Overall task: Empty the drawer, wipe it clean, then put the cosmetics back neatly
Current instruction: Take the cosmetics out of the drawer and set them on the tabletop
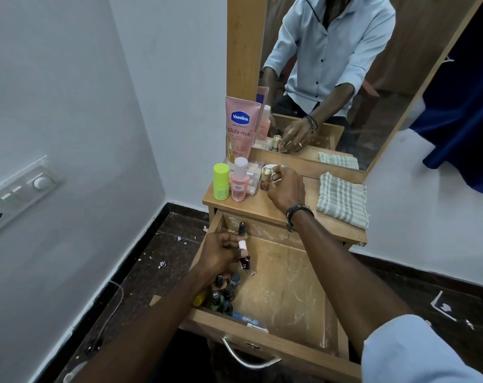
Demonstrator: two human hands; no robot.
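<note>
The wooden drawer (284, 286) stands pulled out, its dusty floor mostly bare. Over its left side my left hand (221, 251) grips small bottles: a dark nail polish (245, 263) and a black-capped one (241, 228). Several nail polish bottles (223, 293) huddle in the drawer's front left corner, with a blue pen-like item (244, 317) beside them. On the tabletop my right hand (286, 189) holds a small clear bottle with a gold cap (266, 174). A pink Vaseline tube (240, 125), a lime stick (221, 182) and a pink bottle (239, 183) stand at the table's left.
A folded striped cloth (342, 200) lies on the table's right end. The mirror (359, 64) rises behind the tabletop. A white wall with a switch panel (19, 189) is on the left. Dark floor with scraps surrounds the dresser. The drawer handle (248, 357) faces me.
</note>
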